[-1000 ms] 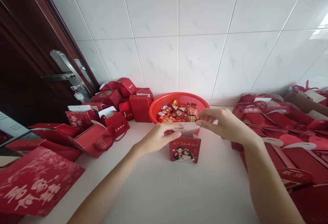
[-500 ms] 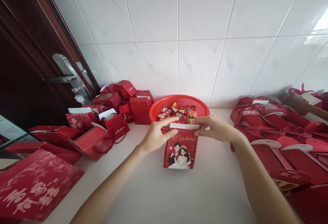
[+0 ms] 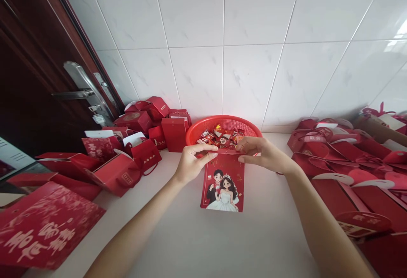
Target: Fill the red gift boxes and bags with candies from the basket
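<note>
Between my hands is a red gift box [image 3: 222,189] with a cartoon bride and groom on its front. My left hand [image 3: 196,159] pinches the box's upper left edge between thumb and fingers. At the upper right edge, my right hand [image 3: 263,156] grips it the same way. The top edges look pressed together, and the box's inside is hidden. Just behind it stands a red plastic basket [image 3: 192,134] holding several wrapped candies [image 3: 224,138]; my fingers partly cover its near rim.
Red gift boxes [image 3: 110,172] crowd the left side of the white table [image 3: 203,244], and flattened or open ones [image 3: 340,151] are piled on the right. A white tiled wall [image 3: 197,79] rises behind. A dark door [image 3: 32,57] with a metal handle is at left.
The white inner flap that showed at the top of the box is now out of sight. The box front faces me more fully, and both hands have stayed at its top corners.
</note>
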### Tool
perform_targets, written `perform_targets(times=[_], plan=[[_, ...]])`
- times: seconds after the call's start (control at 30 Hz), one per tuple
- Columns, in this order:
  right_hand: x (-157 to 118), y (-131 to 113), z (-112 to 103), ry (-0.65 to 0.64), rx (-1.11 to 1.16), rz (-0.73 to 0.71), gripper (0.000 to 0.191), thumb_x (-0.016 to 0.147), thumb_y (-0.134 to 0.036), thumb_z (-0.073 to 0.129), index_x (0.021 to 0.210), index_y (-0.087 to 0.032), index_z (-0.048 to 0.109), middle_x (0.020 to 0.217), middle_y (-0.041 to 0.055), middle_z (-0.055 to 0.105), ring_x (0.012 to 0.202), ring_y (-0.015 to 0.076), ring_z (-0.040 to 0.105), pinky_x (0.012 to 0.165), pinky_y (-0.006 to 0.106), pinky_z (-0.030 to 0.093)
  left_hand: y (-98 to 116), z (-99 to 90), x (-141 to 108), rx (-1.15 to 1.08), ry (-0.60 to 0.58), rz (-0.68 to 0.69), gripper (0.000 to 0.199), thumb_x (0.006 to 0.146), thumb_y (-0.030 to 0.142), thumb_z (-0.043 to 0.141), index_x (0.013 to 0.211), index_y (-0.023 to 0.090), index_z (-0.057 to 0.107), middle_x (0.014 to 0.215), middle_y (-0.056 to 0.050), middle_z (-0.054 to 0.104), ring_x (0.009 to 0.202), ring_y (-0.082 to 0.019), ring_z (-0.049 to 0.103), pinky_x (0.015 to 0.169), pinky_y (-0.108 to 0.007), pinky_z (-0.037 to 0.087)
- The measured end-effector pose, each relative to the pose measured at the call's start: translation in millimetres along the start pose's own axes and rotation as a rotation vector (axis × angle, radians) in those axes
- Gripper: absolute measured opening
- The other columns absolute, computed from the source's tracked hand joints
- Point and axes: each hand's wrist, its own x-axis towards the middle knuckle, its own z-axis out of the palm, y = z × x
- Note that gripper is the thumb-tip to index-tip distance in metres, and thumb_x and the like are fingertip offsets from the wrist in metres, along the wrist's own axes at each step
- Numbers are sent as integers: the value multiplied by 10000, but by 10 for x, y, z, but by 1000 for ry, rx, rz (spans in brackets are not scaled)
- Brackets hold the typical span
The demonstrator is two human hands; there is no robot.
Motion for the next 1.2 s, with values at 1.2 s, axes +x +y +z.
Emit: perform_targets(times=[1.2], plan=[[61, -38, 278, -53, -435, 62, 131, 893, -204, 590, 764, -209, 572, 688, -1, 604, 604, 139, 483, 579, 274, 333, -141, -124, 42, 269, -281, 211, 201, 897, 365, 681, 840, 188, 757, 808, -48, 748, 742, -172, 677, 723, -277, 540]])
